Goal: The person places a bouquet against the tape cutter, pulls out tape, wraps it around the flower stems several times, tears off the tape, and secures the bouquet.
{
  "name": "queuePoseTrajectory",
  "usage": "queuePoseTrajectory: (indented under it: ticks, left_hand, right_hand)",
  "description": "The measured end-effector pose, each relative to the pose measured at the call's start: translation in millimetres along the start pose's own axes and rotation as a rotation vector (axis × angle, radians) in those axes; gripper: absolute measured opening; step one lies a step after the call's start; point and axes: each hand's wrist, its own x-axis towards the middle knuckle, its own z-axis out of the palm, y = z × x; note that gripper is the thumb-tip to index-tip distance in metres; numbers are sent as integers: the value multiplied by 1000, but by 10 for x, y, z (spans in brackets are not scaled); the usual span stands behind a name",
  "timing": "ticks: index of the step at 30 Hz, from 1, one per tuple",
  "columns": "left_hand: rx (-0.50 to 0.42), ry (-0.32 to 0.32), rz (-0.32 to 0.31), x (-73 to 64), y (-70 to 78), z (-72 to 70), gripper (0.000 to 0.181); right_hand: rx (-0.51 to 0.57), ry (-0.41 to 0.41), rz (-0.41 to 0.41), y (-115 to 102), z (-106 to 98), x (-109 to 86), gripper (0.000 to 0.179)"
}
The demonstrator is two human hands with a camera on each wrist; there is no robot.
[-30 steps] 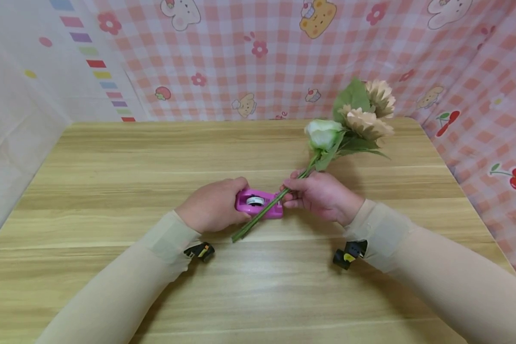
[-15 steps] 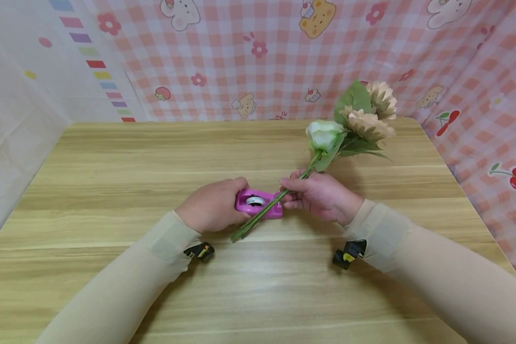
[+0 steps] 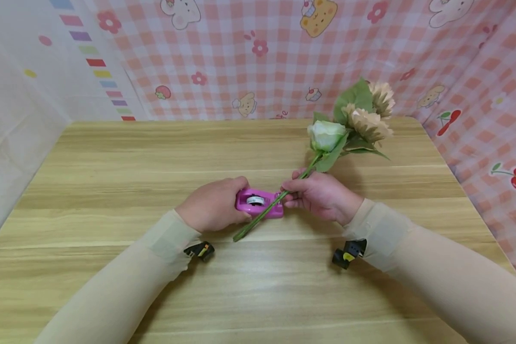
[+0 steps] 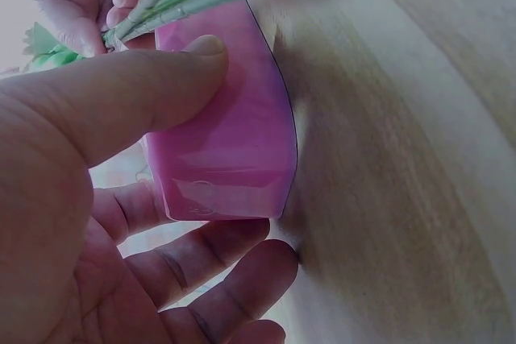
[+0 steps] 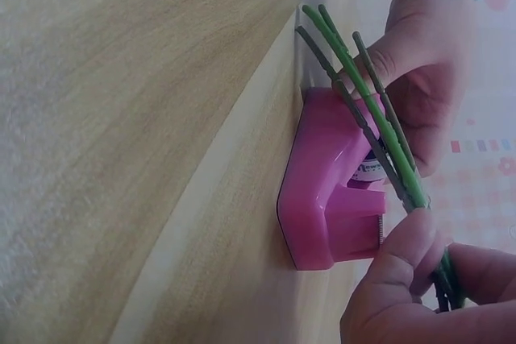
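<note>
My left hand (image 3: 212, 205) grips the back end of a pink tape dispenser (image 3: 275, 212) standing on the table. Its thumb lies along the near side, as the left wrist view shows. Inside sits a small white tape roll (image 3: 255, 201). With thumb and fingers, my right hand (image 3: 327, 198) pinches a bunch of artificial flowers by their green stems (image 5: 377, 110), right beside the dispenser's toothed cutter (image 5: 380, 231). The stems slant over the dispenser, cut ends toward me. A white rose (image 3: 327, 135) and two peach flowers (image 3: 369, 125) with leaves point to the far right.
The wood-grain table (image 3: 155, 153) stretches out around both hands. Behind it hangs a pink checked curtain (image 3: 223, 48), with a white curtain (image 3: 21, 86) at the left. Small black cameras (image 3: 344, 255) are strapped to both wrists.
The flower bunch has turned slightly in my right fingers: the white rose sits a little further right, and a leaf shows behind it. My left hand and the dispenser stay put.
</note>
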Motion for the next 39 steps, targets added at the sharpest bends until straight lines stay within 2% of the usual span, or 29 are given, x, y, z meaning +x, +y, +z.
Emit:
queuePoseTrajectory:
  ticks: [7, 16, 29, 39]
  left_hand:
    - [3, 0, 2, -2, -5, -5, 37]
    - [-5, 5, 2, 0, 0, -6, 32]
    - [2, 5, 3, -1, 6, -5, 28]
    - [0, 0, -6, -4, 7, -5, 28]
  right_hand:
    - [15, 27, -16, 4, 5, -1, 25]
    - [36, 16, -63, 43, 8, 12, 25]
    - [66, 42, -98, 78, 18, 12, 26]
    - [78, 22, -133, 73, 25, 10, 24]
